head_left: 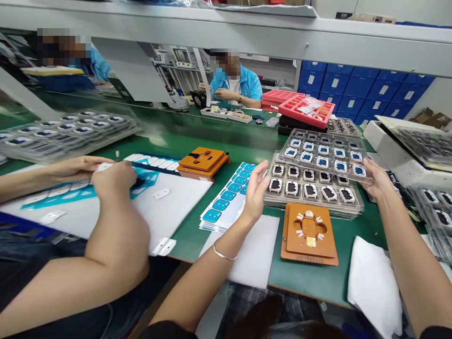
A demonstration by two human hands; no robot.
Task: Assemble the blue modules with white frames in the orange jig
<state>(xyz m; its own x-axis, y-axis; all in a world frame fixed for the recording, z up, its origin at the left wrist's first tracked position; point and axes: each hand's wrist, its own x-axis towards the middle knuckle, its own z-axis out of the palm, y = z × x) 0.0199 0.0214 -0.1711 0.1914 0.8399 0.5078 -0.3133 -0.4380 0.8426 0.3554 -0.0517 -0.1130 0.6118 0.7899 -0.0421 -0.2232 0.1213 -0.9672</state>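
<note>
My right hand (pixel 377 179) grips the right edge of a clear tray (pixel 323 149) with rows of white-framed parts with blue centres. This tray is slightly tilted over a stack of similar trays (pixel 314 205) whose parts have black centres. My left hand (pixel 257 190) is open at the left side of the stack, fingers apart and pointing up. Below the stack, an orange fixture (pixel 310 235) with small white pieces lies on the green table. Left of my left hand are sheets of blue stickers (pixel 226 197).
A co-worker's hands (pixel 109 176) handle a small white part at the left. Another orange fixture (pixel 203 162) stands mid-table. A white cloth (pixel 374 282) lies at the front right. Red trays (pixel 307 110) are behind the stack. A person in blue sits across the table.
</note>
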